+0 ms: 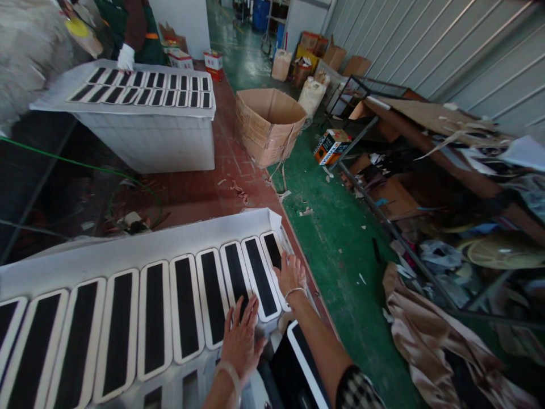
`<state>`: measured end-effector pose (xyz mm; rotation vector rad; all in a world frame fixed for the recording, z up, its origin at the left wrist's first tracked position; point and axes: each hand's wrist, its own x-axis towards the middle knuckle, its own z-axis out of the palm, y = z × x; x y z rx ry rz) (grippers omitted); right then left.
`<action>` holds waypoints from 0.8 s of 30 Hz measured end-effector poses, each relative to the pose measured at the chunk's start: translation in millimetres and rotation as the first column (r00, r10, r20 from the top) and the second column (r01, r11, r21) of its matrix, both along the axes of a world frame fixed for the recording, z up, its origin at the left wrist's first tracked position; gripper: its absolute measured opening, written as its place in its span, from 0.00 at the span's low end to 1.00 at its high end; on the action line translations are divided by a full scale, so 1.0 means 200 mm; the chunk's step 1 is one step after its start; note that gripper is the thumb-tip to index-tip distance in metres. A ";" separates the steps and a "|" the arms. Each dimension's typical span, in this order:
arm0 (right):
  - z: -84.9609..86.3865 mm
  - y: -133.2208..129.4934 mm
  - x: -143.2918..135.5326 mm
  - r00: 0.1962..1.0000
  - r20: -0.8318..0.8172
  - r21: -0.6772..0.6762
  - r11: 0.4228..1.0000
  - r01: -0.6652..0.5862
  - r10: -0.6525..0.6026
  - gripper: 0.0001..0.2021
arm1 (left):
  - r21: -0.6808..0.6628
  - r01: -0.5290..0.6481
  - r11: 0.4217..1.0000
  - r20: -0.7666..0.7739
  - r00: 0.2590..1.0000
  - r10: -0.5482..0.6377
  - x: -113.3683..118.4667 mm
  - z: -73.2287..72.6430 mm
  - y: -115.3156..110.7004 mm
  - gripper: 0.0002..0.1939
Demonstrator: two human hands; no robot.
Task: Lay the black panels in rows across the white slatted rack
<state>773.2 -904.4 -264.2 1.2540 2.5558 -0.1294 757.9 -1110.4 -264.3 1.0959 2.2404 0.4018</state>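
A row of several long black panels with white rounded rims (155,318) lies side by side on a white-covered table (140,241). My left hand (242,339), with a bracelet at the wrist, rests at the near end of a panel towards the right, its fingers spread and holding nothing. Over the rightmost panel (271,248) is my right hand (292,276), fingers apart, touching or just above its right side. Below my hands, another black piece with a white edge (307,363) leans at a tilt, partly hidden by my right forearm.
Across a gap, a person's gloved hand (126,58) is over similar panels on a second white table (170,139). A large open carton (268,128) stands beyond my table. Cluttered metal shelving (395,227) and crumpled brown fabric (419,341) are on the right.
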 end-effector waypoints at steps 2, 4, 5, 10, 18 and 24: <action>-0.03 -0.01 0.01 1.000 -0.006 0.012 1.000 -0.007 0.007 0.28 | 0.033 -0.005 0.999 -0.009 1.000 0.005 0.00 -0.01 0.00 0.41; -0.06 -0.02 0.01 1.000 -0.022 0.021 1.000 -0.008 0.008 0.28 | 0.059 -0.003 0.998 -0.016 1.000 0.004 0.00 -0.04 -0.01 0.41; -0.07 -0.03 0.00 0.999 -0.034 0.024 1.000 -0.009 0.010 0.29 | 0.059 -0.001 0.998 -0.014 1.000 0.002 0.01 -0.05 -0.02 0.42; -0.04 -0.03 0.02 0.992 -0.128 0.035 0.999 0.023 -0.018 0.29 | 0.039 0.024 0.999 0.031 0.999 -0.025 0.00 -0.02 -0.03 0.41; 0.14 -0.12 0.43 0.967 -0.210 -0.044 0.989 0.140 -0.147 0.24 | -0.022 0.049 0.999 0.114 0.992 -0.046 -0.04 0.22 -0.10 0.33; 0.12 -0.36 0.69 0.976 -0.059 -0.122 0.972 0.200 -0.208 0.30 | -0.076 0.070 0.995 0.139 0.989 -0.059 -0.07 0.35 -0.20 0.28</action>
